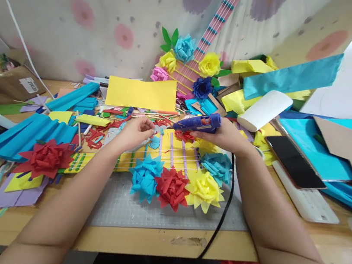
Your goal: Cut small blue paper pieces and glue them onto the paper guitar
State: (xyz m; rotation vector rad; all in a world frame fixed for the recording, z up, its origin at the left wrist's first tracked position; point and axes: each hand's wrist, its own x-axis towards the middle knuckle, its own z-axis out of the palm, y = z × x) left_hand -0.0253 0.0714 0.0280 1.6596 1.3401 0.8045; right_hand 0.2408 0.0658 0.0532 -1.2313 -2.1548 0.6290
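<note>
My right hand (226, 135) is wrapped round a blue hot glue gun (197, 123), its nozzle pointing left over the work and its black cord (224, 209) hanging past the table edge. To the left, my left hand (137, 132) has its fingers pinched together close to a small blue paper piece (154, 142); whether it holds anything is unclear. Beneath both hands lies a yellow paper guitar (168, 150) with purple strips and white strings. Along its near side sit a blue paper flower (146, 177), a red one (172, 187) and a yellow one (204, 190).
A grey cutting mat (157, 216) lies under the guitar. Behind leans a pink paper guitar (187, 74) with flowers. Yellow paper (141, 94), blue crepe paper (36, 136) and a loose red flower (46, 157) surround the work. At right rests a phone (295, 161).
</note>
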